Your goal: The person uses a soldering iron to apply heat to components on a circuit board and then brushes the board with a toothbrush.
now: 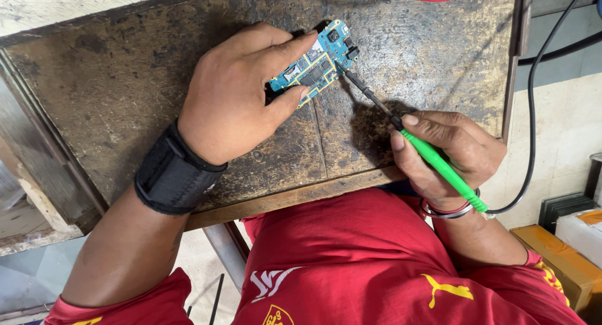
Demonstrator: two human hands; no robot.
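Right hand (448, 152) pinches green soldering iron (439, 165) pen-style, tip on blue circuit board (315, 61). Left hand (241, 96) clamps board on worn wooden bench (414, 55). Best: keep board flat, tip steady, contact brief.

A red shirt (370, 262) with yellow and white markings fills the lower frame; a black wrist strap (170, 174) sits centre-left. A metal bangle (446, 212) circles the wrist at right.

Rough worn wooden bench (407, 61), glossy plastic iron (439, 165)
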